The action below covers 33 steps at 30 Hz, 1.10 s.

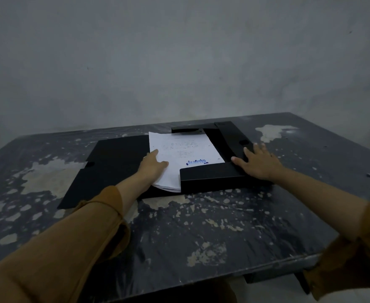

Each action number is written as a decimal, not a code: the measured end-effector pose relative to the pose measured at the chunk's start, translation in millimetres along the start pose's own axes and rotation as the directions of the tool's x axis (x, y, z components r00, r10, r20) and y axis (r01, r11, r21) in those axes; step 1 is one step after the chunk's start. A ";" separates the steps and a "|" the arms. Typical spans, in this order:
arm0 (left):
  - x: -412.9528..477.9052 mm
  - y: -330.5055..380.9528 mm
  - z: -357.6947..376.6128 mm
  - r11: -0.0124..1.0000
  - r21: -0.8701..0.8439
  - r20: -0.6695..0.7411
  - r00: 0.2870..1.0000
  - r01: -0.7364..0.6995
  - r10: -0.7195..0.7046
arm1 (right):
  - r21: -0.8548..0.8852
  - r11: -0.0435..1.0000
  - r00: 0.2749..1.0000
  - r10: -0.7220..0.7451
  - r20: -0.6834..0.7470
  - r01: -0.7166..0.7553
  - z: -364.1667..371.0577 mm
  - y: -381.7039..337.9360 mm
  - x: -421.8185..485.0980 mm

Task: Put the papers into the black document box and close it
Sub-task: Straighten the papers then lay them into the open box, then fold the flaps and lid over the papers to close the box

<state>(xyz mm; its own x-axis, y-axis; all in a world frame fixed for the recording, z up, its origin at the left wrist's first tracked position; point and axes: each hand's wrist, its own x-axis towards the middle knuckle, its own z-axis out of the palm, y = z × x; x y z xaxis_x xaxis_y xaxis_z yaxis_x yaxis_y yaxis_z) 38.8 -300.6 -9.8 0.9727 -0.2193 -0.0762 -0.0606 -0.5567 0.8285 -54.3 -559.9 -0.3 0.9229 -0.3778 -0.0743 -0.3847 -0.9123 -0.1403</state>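
Papers (pixel 185 154): I see the stack lying in the open black document box (pixel 212 178), near corner overhanging.
Left hand (pixel 152 166): grasping the stack's left edge, thumb on top.
Right hand (pixel 259 164): fingers spread flat on the box's right wall; grip probably none.
Lid (pixel 114 165): flat on the table (pixel 201 226).

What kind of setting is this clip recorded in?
Probably a bare indoor workroom or storeroom, not a furnished office: a plain grey wall with stains, a worn dark table with paint flaking off, and only the black document box and papers on it.
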 end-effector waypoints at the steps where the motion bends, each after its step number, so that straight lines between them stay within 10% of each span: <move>1: 1.1 1.0 2.2 1.000 0.020 0.019 1.000 -0.010 0.010 | 0.028 1.000 1.000 0.004 0.018 -0.005 0.6 -0.7 -1.1; 10: -1.9 15.5 27.1 0.961 0.277 0.190 0.981 -0.021 -0.034 | 0.016 1.000 1.000 -0.024 -0.016 0.024 3.3 -2.3 -5.8; 33: -4.6 -12.4 -5.5 0.956 0.290 0.180 0.984 -0.041 -0.013 | 0.037 0.987 0.987 -0.156 -0.028 0.157 17.3 -56.3 -12.0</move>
<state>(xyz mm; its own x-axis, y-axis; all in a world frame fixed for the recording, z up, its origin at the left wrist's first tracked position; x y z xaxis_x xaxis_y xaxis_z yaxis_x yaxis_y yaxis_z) 36.3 -288.3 -16.7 0.9170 -0.3532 -0.1854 -0.1627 -0.7555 0.6346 -44.0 -501.2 -8.6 0.9718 -0.2348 -0.0238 -0.2350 -0.9539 -0.1868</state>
